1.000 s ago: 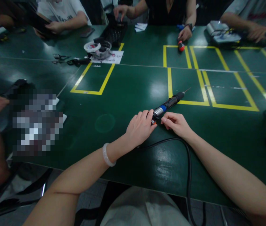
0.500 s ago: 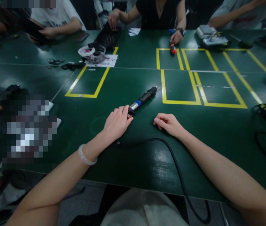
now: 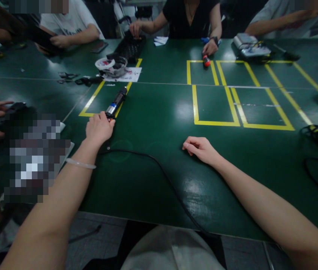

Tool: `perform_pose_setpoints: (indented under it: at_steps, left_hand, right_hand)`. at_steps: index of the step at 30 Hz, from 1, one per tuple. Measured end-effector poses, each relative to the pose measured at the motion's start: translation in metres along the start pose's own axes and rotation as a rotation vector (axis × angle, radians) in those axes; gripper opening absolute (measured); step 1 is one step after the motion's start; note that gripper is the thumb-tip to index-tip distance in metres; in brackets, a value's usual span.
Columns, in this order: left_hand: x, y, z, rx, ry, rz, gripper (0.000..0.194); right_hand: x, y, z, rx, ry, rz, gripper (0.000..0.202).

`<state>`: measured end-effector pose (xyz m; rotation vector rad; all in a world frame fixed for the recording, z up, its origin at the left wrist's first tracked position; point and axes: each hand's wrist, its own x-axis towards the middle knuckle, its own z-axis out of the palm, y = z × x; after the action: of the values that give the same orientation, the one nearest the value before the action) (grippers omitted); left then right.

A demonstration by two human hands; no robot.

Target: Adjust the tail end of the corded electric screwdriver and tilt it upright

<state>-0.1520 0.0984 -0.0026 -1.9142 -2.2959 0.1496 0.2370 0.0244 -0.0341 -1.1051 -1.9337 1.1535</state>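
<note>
plainly, of 2 hands (image 3: pixel 98 128), the left grips 1 electric screwdriver (image 3: pixel 116 102).

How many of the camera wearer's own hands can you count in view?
2: the left hand grips the black and silver tool; the right hand, curled, lies apart from it on the green table.

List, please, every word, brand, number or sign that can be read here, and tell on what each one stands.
No text reads clearly in full.
White T-shirt at upper left: perhaps "Ka…"; the rest is blurred.
White paper near the round container: marks too small to read.
Tool in the left hand: no label can be read.
</note>
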Motion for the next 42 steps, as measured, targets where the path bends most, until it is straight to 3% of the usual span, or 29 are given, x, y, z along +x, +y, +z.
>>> perform_pose_setpoints:
  at_steps: [7,13,20,31,36,42]
  left_hand:
    - [0.042,-0.046,0.014,-0.085,-0.046,-0.214,0.062]
    - [0.054,-0.059,0.024,-0.083,-0.020,-0.261,0.061]
    - [0.046,-0.058,0.028,-0.022,0.063,-0.208,0.063]
    - [0.046,-0.056,0.024,-0.093,0.040,-0.258,0.063]
    - [0.038,-0.040,0.025,-0.086,0.124,-0.259,0.059]
    - [0.010,-0.011,0.020,-0.093,0.146,-0.135,0.058]
  right_hand:
    - [0.001,0.001,0.000,0.020,-0.006,0.011,0.032]
    - [0.001,0.000,0.000,0.007,-0.010,0.027,0.032]
    - [0.001,-0.001,0.000,-0.029,-0.003,0.018,0.031]
    - [0.002,-0.002,0.001,-0.052,-0.011,0.005,0.032]
    - [0.002,-0.003,0.001,-0.036,-0.011,0.003,0.032]
    - [0.003,-0.002,0.002,-0.028,-0.009,0.009,0.032]
